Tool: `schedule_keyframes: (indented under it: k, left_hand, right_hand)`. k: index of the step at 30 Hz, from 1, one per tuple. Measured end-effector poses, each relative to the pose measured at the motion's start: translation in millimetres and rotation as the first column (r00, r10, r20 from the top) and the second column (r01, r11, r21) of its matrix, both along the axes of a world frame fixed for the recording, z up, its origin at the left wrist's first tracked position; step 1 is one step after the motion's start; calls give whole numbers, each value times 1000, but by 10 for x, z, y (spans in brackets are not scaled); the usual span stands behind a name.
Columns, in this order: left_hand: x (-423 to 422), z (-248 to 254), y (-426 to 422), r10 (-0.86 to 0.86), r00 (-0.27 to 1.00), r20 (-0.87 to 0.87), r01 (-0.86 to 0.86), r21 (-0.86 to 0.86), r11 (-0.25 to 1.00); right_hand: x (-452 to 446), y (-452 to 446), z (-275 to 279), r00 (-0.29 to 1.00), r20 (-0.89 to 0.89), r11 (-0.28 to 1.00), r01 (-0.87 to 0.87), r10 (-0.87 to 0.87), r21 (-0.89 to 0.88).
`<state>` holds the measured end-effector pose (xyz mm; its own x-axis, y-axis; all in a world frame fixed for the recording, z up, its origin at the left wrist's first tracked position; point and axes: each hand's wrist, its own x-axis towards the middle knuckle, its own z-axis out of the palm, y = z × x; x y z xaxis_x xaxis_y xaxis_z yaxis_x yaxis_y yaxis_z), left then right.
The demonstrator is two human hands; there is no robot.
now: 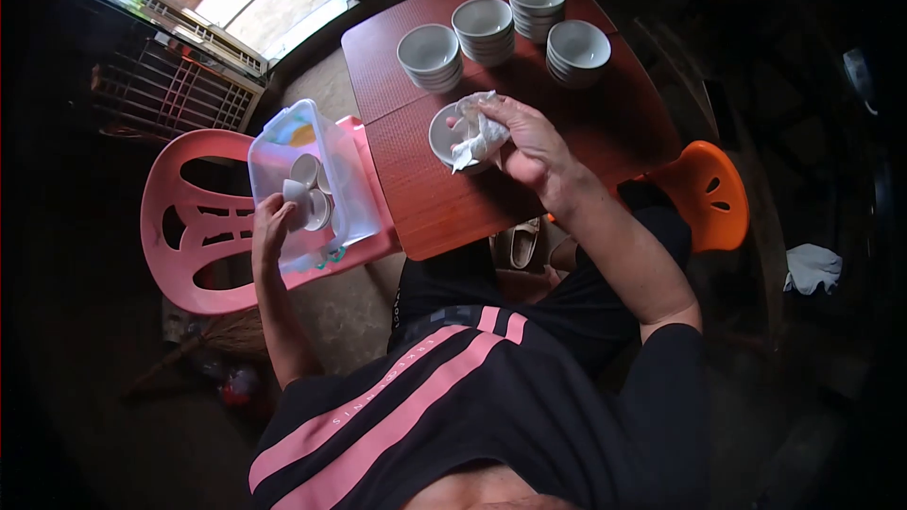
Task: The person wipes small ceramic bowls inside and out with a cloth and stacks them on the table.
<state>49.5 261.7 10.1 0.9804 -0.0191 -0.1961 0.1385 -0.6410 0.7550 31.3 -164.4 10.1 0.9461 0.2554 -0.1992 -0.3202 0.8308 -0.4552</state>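
Observation:
My left hand (pixel 274 221) reaches into a clear plastic bin (pixel 342 198) and grips a white bowl (pixel 297 203) by its edge. More white bowls (pixel 305 170) lie in the bin beside it. Over the red-brown table (pixel 416 208), my right hand (pixel 529 146) is closed on a crumpled white cloth (pixel 482 132). Just below the cloth, partly hidden by it, a white bowl (pixel 441 137) rests on the table.
Stacks of white bowls (pixel 484 19) stand on the table's far part. The bin sits on a pink chair (pixel 198 217) left of the table. An orange chair (pixel 709 198) is at the right, with a white cloth (pixel 812 267) beyond it.

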Motion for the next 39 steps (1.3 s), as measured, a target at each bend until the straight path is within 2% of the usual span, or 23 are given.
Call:
schedule_keyframes:
  k: [3, 5, 7, 8, 10, 12, 14, 15, 17, 18, 19, 22, 23, 24, 25, 26, 30, 31, 32, 33, 35, 38, 39]
  left_hand:
    - [-283, 500, -388, 72, 961, 267, 28, -353, 935]
    - [-475, 732, -843, 171, 927, 333, 76, -616, 784]
    - [-522, 706, -1151, 156, 943, 294, 138, -771, 621]
    - [-498, 632, -1351, 144, 953, 266, 172, -869, 464]
    - [-483, 556, -1816, 104, 975, 196, 163, -951, 264]
    - [-470, 437, -2116, 9, 983, 185, 177, -951, 252]
    - [-445, 316, -2299, -87, 981, 171, 189, -941, 279]
    - [-460, 301, -2382, -109, 976, 189, 205, -965, 161]
    - [-448, 234, -2430, -117, 978, 170, 188, -969, 159]
    - [-417, 154, -2382, -180, 941, 288, 328, -908, 261]
    - [-416, 126, -2367, -220, 941, 258, 321, -885, 336]
    - [-502, 223, -2416, -303, 929, 211, 345, -789, 508]
    - [-523, 231, -2402, -359, 907, 222, 397, -736, 548]
    - [-539, 213, -2401, -395, 886, 243, 441, -702, 559]
    - [-561, 228, -2412, -391, 889, 239, 436, -703, 562]
    - [-594, 259, -2428, -400, 883, 245, 448, -693, 565]
    - [-600, 228, -2421, -349, 910, 225, 390, -753, 530]
    - [-572, 156, -2381, -343, 912, 225, 385, -755, 530]
    - [-534, 46, -2313, -336, 892, 302, 435, -776, 457]
    - [-518, 18, -2272, -325, 867, 377, 486, -785, 384]
    - [-552, 62, -2268, -331, 873, 359, 473, -791, 389]
    - [-577, 185, -2316, -423, 870, 252, 475, -657, 585]
    - [-597, 202, -2337, -423, 870, 252, 474, -660, 583]
  right_hand:
    - [-17, 78, 65, 993, -1, 991, 121, -122, -57]
    - [61, 81, 28, 991, 40, 990, 128, -126, -63]
    - [52, 107, 127, 979, 122, 981, 174, -163, -84]
    - [52, 142, 163, 960, 167, 965, 244, -225, -101]
    - [-30, 237, 349, 894, 331, 868, 402, -303, -292]
    - [-160, 341, 515, 736, 629, 698, 588, -252, -409]
    - [-293, 352, 614, 495, 846, 361, 766, 198, -532]
    - [-301, 381, 539, 368, 794, 201, 836, 484, -510]
    - [-351, 413, 490, 369, 703, -22, 893, 607, -450]
    - [-318, 376, 479, 378, 706, -36, 893, 599, -448]
    - [-282, 362, 452, 379, 707, -36, 893, 597, -449]
    - [-150, 303, 397, 613, 740, 296, 679, 275, -672]
    - [-102, 242, 375, 612, 740, 300, 676, 280, -673]
    - [-51, 160, 342, 797, 546, 437, 408, 257, -801]
    - [-11, 95, 320, 913, 302, 560, 104, 273, -822]
    - [21, 69, 315, 931, 241, 648, 8, 272, -761]
    - [-108, 175, 426, 942, 255, 634, 61, 220, -771]
    - [-206, 296, 449, 759, 567, 234, 516, 320, -824]
    - [-319, 406, 497, 481, 688, -139, 860, 544, -491]
    - [-469, 483, 656, 459, 647, -149, 867, 609, -475]
    - [-378, 432, 536, 444, 662, -107, 868, 604, -485]
    - [-200, 341, 420, 485, 707, -55, 842, 516, -537]
    - [-130, 263, 375, 664, 627, 158, 625, 408, -764]
